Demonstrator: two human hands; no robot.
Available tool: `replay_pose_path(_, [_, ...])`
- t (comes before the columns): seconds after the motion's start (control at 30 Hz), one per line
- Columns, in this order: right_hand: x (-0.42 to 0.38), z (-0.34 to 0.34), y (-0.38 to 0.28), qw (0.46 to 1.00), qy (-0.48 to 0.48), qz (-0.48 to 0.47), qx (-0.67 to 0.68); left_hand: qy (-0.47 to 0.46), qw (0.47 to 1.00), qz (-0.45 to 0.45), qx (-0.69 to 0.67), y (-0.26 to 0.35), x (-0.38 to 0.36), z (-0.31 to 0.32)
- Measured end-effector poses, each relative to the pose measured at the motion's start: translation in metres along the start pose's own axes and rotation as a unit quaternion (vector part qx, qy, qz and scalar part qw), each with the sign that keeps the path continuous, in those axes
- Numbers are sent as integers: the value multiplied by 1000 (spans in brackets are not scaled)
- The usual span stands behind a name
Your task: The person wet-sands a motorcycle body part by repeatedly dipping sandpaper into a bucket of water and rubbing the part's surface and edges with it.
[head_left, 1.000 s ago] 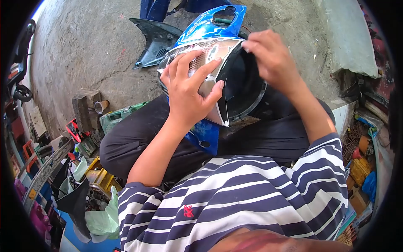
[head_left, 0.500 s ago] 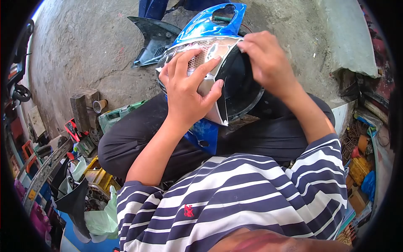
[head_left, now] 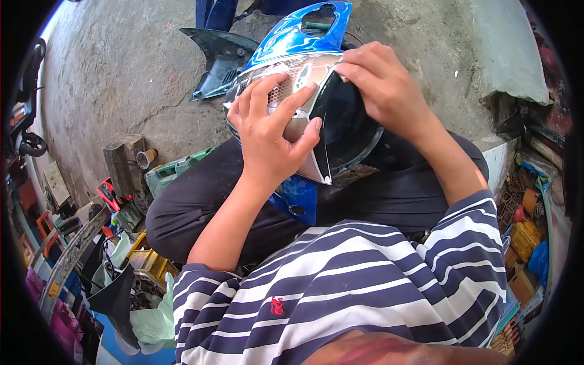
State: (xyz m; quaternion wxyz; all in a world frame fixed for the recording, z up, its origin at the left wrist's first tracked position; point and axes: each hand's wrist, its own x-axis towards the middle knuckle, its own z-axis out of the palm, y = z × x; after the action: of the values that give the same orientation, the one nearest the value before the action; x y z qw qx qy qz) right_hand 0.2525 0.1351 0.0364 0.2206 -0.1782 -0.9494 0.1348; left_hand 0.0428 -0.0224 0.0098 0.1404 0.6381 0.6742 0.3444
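Note:
A curved panel with honeycomb mesh and a silvery-white surface rests over my lap, joined to or against a glossy blue fairing piece with a cut-out. My left hand lies on the panel, its fingers spread and arched and its thumb near the right edge. At the panel's upper right corner my right hand is closed in a pinch. What is between its fingertips is too small to make out. Under the panel's right side sits a round black object. Another blue piece with a hole shows below my left hand.
A dark fairing piece lies on the concrete floor beyond. To the left are a wooden block, a cup, a green case and a yellow crate. Assorted clutter fills the right side.
My right hand has shifted slightly left and down along the panel's edge, and its fingers show more sharply now. My left hand keeps its place on the panel.

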Motion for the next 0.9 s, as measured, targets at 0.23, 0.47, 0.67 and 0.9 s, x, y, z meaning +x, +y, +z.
replay_pose_path(0.23, [-6, -8, 14, 1000, -10, 4, -13, -5, 1000, -3, 3, 0, -1, -1])
replay_pose_path(0.47, [-5, -8, 14, 1000, -11, -7, -26, -1, 1000, -10, -5, -4, 0, 3])
replay_pose_path(0.67, [-10, -8, 14, 1000, -5, -5, -22, 11, 1000, 3, -4, -3, -1, 5])
replay_pose_path(0.9, [-12, -3, 18, 1000, 3, 12, 0, 19, 1000, 2, 9, -4, -1, 7])
